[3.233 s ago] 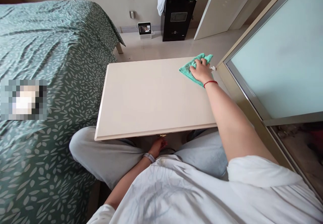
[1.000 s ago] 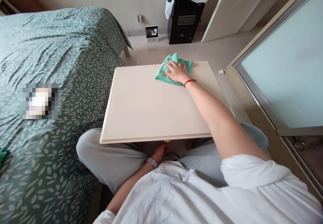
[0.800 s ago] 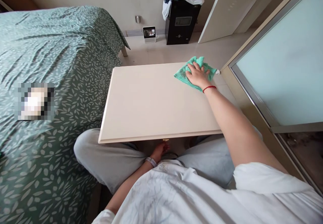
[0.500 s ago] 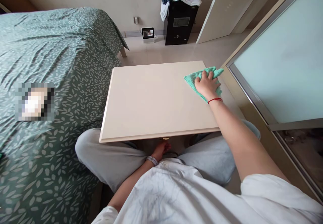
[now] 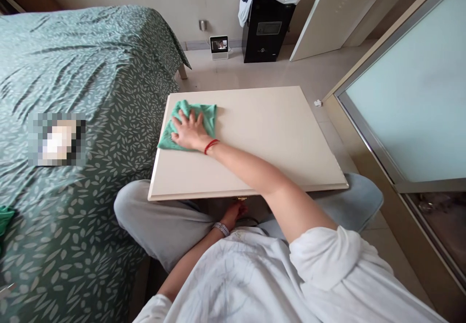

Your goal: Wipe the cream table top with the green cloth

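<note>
My right hand (image 5: 190, 129), with a red string at the wrist, grips a green cloth (image 5: 209, 115) against the left part of a cream tabletop (image 5: 251, 133). Its fingers are spread over the cloth, which bunches up above them and reaches the top's left edge. Under the near edge, between my knees, my left hand (image 5: 233, 213) is curled closed close to a small brass-coloured fitting (image 5: 241, 198). Shadow hides most of its fingers and anything in them.
A bed with a green leaf-patterned cover (image 5: 109, 99) runs along the left. Beyond the table are a small screen (image 5: 219, 46), a black cabinet (image 5: 267, 34) topped with folded jeans, and a door (image 5: 327, 17). Frosted-glass panels (image 5: 411, 94) stand at the right.
My right hand and the green cloth have moved from the right side of the tabletop across to its left side. My left hand has stayed below the near edge.
</note>
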`<state>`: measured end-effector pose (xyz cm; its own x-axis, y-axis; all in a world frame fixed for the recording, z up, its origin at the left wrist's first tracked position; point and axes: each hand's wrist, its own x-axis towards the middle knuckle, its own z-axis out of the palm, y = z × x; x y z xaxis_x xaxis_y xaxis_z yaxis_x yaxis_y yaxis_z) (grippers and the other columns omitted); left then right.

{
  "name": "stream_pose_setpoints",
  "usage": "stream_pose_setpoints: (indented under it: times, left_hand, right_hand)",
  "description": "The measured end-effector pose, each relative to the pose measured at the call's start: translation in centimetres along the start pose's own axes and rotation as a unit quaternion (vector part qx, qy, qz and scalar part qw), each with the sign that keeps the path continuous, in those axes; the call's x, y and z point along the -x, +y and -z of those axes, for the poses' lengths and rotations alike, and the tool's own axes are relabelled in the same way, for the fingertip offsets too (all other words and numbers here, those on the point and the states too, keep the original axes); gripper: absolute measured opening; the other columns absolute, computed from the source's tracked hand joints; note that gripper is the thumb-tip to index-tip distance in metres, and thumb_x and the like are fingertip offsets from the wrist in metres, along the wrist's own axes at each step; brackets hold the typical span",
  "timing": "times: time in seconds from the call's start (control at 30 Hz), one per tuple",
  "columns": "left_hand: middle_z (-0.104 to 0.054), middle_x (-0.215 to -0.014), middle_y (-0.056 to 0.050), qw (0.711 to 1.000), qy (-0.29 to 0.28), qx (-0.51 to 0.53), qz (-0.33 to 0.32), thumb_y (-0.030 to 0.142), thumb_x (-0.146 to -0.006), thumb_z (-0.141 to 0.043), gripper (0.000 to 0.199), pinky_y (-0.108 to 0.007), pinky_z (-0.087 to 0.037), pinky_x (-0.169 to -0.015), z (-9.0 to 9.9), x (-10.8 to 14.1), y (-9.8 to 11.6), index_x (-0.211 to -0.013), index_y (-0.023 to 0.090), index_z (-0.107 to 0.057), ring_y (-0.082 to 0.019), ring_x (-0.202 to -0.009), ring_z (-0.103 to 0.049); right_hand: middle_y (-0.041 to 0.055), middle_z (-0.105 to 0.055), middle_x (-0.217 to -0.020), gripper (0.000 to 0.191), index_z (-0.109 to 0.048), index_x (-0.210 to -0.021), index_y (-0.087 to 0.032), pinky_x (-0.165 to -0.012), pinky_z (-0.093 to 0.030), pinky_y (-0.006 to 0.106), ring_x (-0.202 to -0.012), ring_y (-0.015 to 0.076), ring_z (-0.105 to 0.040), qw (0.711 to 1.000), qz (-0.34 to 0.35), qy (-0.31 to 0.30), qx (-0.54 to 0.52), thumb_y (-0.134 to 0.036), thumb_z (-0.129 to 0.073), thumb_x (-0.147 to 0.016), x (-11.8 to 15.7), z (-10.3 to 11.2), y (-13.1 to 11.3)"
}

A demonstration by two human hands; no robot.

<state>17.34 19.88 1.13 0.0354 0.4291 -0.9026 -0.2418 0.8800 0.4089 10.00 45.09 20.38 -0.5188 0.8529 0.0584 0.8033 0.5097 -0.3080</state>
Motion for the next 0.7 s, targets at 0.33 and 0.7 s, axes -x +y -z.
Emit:
stream_pose_setpoints:
  times: [0.33, 0.7]
  left_hand:
    - [-0.076, -0.080, -0.003, 1.000, 0.005, 0.021, 0.002, 0.009, -0.117, -0.055, 0.038, -0.021, -0.053, -0.079, -0.1, 0.5, 0.5, -0.085, 0.020, -0.072, -0.012, -0.074, -0.070]
    - [-0.077, -0.080, -0.002, 1.000, 0.001, 0.008, 0.005, 0.010, -0.117, -0.055, 0.036, -0.021, -0.053, -0.079, 0.0, 0.5, 0.7, -0.087, 0.020, -0.072, -0.012, -0.076, -0.073]
  right_hand:
    - [0.0119, -0.046, -0.200, 0.069, -0.067, -0.180, -0.029, -0.149, -0.018, 0.084, -0.182, 0.0524, -0.037, 0.974, 0.217, -0.052, -0.031, -0.042, -0.061, -0.113, 3.5, -2.1, -0.9]
    - [0.0118, -0.035, -0.205, 0.075, -0.054, -0.191, -0.028, -0.146, -0.026, 0.081, -0.179, 0.0535, -0.041, 0.993, -0.110, -0.023, 0.027, -0.050, -0.048, -0.120, 11.3, 7.2, 18.9]
